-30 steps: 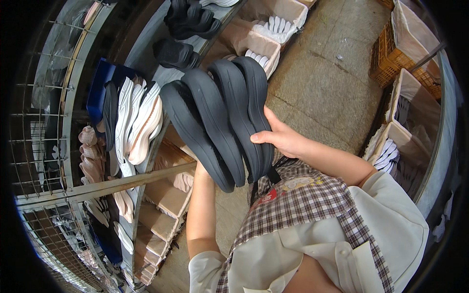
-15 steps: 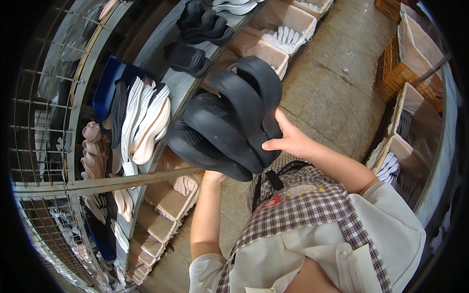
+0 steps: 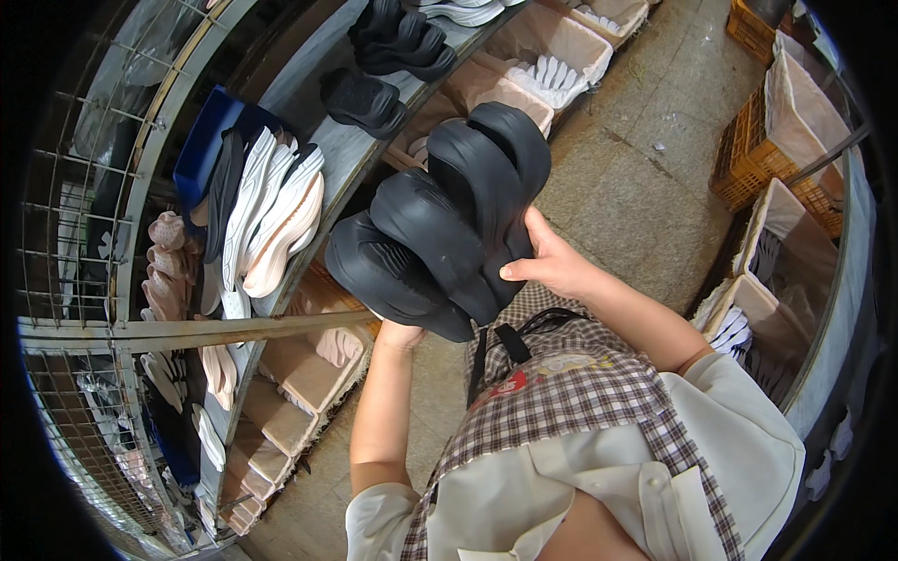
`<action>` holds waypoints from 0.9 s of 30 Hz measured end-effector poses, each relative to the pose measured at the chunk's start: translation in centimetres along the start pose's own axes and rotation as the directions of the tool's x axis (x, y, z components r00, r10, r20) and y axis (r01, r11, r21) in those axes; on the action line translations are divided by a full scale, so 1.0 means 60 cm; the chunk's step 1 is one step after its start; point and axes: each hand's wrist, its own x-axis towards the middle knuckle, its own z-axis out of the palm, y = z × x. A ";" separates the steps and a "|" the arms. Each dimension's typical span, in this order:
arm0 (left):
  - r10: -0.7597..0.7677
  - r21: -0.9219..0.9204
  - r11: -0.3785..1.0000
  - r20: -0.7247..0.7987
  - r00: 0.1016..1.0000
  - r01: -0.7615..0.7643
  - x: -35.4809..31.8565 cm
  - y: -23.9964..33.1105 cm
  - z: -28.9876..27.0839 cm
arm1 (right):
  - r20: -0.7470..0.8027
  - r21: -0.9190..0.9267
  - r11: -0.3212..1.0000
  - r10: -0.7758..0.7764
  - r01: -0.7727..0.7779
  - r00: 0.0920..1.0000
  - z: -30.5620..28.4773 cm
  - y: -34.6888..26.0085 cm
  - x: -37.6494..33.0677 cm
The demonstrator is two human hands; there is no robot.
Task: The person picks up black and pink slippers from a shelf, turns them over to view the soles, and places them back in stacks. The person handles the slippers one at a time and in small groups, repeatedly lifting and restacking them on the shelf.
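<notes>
A stack of several black shoe soles (image 3: 426, 220) is held in front of me, above the floor, the soles lying against one another and fanned apart at the far ends. My right hand (image 3: 552, 257) grips the stack at its right side, thumb on top of the near end. At the lower left, my left hand (image 3: 400, 335) is closed round the stack from below; its fingers are mostly hidden under the soles. More black soles (image 3: 402, 42) and a smaller black group (image 3: 363, 101) rest on the grey shelf (image 3: 304, 93) beyond my hands.
White soles (image 3: 276, 215) lie by a blue tray (image 3: 201, 154) on the left, behind a metal rail (image 3: 243, 327). Pink soles (image 3: 170, 271) are beside wire mesh (image 3: 75, 206). Cloth-lined bins (image 3: 304, 374) line the shelf; an orange crate (image 3: 758, 173) stands right, across the stone floor (image 3: 636, 159).
The soles have shifted slightly to the right in the picture and their fanned ends are bunched differently. Both hands keep their hold, and the surroundings have slid a little with the view.
</notes>
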 end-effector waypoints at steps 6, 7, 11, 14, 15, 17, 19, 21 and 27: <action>0.027 0.046 0.999 -0.018 0.999 -0.026 -0.003 -0.003 -0.004 | 0.003 0.019 0.999 0.046 -0.046 0.999 -0.002 -0.004 -0.002; 0.019 0.038 0.999 -0.029 0.999 -0.018 -0.004 -0.004 -0.005 | 0.003 0.014 0.999 0.037 -0.037 0.999 -0.002 -0.004 -0.002; 0.071 0.066 0.995 0.038 0.997 -0.074 -0.003 -0.005 -0.004 | -0.001 0.043 0.997 0.061 -0.061 0.998 -0.006 -0.003 -0.001; 0.081 0.038 0.996 0.022 0.997 -0.081 -0.002 -0.007 -0.001 | 0.002 0.031 0.999 0.042 -0.042 0.999 -0.008 -0.004 0.000; 0.061 0.034 0.998 -0.013 0.998 -0.060 -0.001 -0.007 0.000 | 0.007 0.021 0.999 0.030 -0.030 1.000 -0.008 -0.005 0.000; 0.037 0.002 0.999 -0.041 0.998 -0.037 0.001 -0.009 0.004 | 0.006 -0.012 1.000 0.011 -0.011 1.000 -0.008 -0.009 -0.001; 0.040 -0.053 0.998 -0.035 0.999 -0.042 0.003 -0.008 0.007 | 0.006 -0.054 0.999 -0.007 0.007 1.000 -0.005 -0.013 0.000; 0.013 -0.059 0.998 -0.052 0.999 -0.016 0.002 -0.007 0.011 | 0.008 -0.089 0.996 -0.021 0.021 1.000 -0.001 -0.020 0.000; -0.031 -0.077 0.997 -0.106 0.994 0.023 0.004 -0.005 0.016 | 0.001 -0.200 0.979 -0.045 0.044 0.999 0.002 -0.035 0.004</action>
